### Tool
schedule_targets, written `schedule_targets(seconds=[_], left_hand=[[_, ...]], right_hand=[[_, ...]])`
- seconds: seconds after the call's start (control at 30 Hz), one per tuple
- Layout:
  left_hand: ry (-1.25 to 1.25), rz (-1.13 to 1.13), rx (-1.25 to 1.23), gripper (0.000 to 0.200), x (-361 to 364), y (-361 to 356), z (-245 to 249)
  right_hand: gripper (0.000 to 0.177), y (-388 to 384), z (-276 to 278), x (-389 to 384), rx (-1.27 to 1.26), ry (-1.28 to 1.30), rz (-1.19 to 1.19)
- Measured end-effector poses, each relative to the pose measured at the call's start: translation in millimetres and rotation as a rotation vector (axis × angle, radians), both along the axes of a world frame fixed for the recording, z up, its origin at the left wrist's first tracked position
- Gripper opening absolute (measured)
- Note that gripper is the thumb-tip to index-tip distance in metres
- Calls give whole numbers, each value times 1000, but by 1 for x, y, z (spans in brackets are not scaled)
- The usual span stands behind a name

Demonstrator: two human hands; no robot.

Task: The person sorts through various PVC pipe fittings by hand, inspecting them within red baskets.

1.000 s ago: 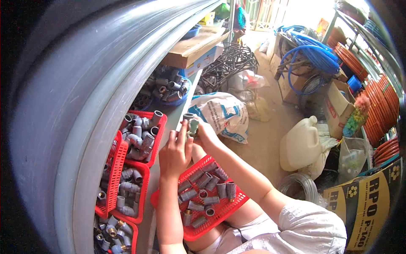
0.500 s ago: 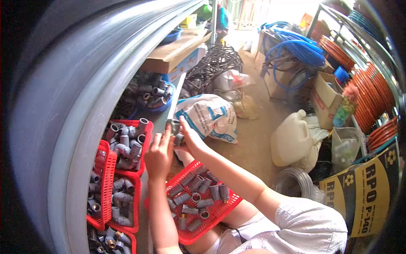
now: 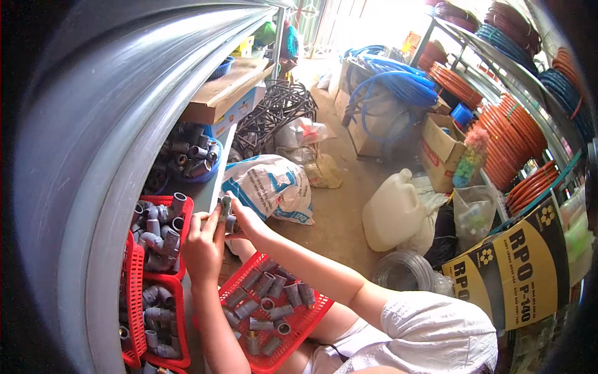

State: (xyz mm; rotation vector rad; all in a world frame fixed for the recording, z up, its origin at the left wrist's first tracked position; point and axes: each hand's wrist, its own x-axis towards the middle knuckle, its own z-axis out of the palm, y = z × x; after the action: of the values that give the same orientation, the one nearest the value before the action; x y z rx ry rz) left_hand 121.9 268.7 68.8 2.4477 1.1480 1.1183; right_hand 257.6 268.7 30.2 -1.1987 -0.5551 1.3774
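My left hand (image 3: 204, 242) and my right hand (image 3: 244, 219) are close together above the far end of a red basket. Between them is a small grey pipe fitting (image 3: 230, 224), partly covered by fingers, so its exact shape is hidden. The fingers of both hands are closed around it. Below my forearms, the red plastic basket (image 3: 288, 341) rests tilted on my lap. Several loose grey pipe fittings (image 3: 247, 310) lie in it, mostly short sleeves, and one shows a brass-coloured end.
Red baskets (image 3: 185, 311) of grey elbows and other fittings stand at left, beside a blue basin (image 3: 215, 169) of fittings. Ahead lie a white printed sack (image 3: 280, 190) and black tangled pieces (image 3: 274, 115). At right are a jug (image 3: 392, 209), a clear hose coil (image 3: 408, 274) and shelved orange coils (image 3: 507, 143).
The view has turned right, so the surroundings appear shifted left. Both hands remain together on the fitting, with little change in their grip.
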Motion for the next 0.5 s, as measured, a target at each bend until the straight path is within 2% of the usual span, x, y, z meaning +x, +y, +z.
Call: schedule_targets(seconds=[0.1,0.2,0.27,0.33,0.37,0.4,0.47,0.5], left_hand=[[17,18,43,32,-1,1,-3],[19,-27,82,35,1,1,-3],[44,-91,112,36,3,6,-5],[45,-86,74,38,6,20,-5],[26,-75,75,38,11,27,-8],[13,-62,81,39,14,32,-12],[126,-108,115,38,26,25,-19],[179,-138,204,37,34,19,-18]], right_hand=[[72,7,-6,5,-91,-56,45],[72,21,-31,13,-62,24,78],[73,13,-7,10,-52,44,-25],[72,13,-8,26,-88,-164,47],[72,13,-12,26,-30,-205,-12],[73,10,-7,33,-37,-158,32],[74,16,-9,39,-126,-73,-113],[73,16,-7,45,-120,-42,-111]])
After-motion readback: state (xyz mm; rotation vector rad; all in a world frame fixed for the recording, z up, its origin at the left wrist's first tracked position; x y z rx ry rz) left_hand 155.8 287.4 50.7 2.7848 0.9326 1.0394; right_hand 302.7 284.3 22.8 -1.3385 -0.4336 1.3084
